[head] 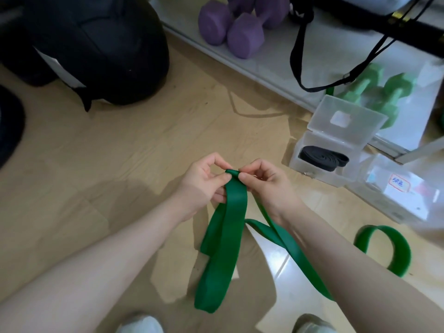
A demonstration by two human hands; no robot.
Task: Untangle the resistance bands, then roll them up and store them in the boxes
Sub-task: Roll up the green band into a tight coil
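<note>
A wide green resistance band (228,227) hangs over the wooden floor, folded at its top end. My left hand (204,183) and my right hand (264,183) both pinch that folded end between thumb and fingers, side by side. The band's loose lengths trail down toward my feet and off to the right, where a loop (384,246) lies on the floor. An open clear plastic box (310,143) to the right holds a rolled black band (322,157). A second clear box (396,195) with a labelled lid sits beside it.
Purple dumbbells (230,27) and green dumbbells (374,92) rest on a white low shelf (264,63) at the back. Black straps (298,51) hang over that shelf. A large black bag (96,44) stands at the upper left. My shoes (141,325) are at the bottom edge.
</note>
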